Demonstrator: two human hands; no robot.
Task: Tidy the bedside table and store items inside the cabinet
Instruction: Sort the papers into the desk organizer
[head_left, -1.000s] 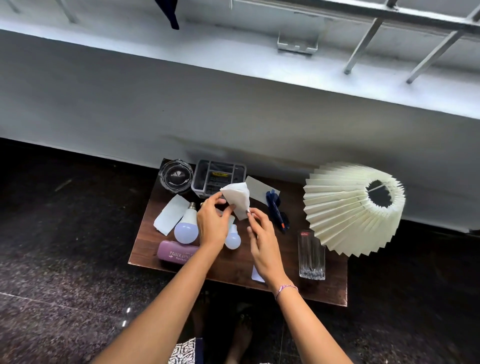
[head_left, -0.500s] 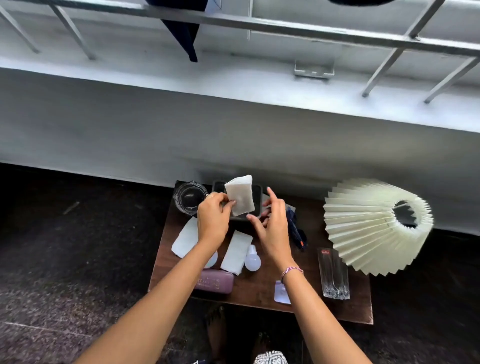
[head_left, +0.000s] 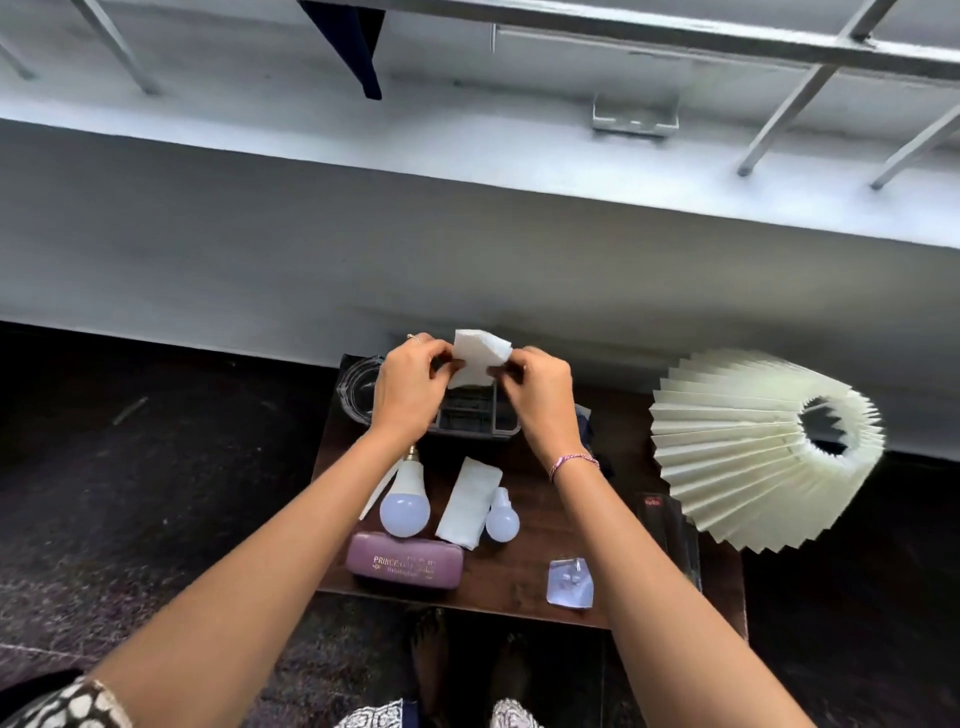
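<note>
Tissue (head_left: 480, 356) pinched between left hand (head_left: 410, 389) and right hand (head_left: 540, 395), raised above table (head_left: 519, 587).

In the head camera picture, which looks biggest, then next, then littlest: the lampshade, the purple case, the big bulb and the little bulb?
1. Pleated lampshade, by far the largest.
2. Purple case.
3. Big bulb, clearly shorter than the case is long.
4. Little bulb, the smallest.
All sit about equally far from the camera, so this order looks reliable.
</note>
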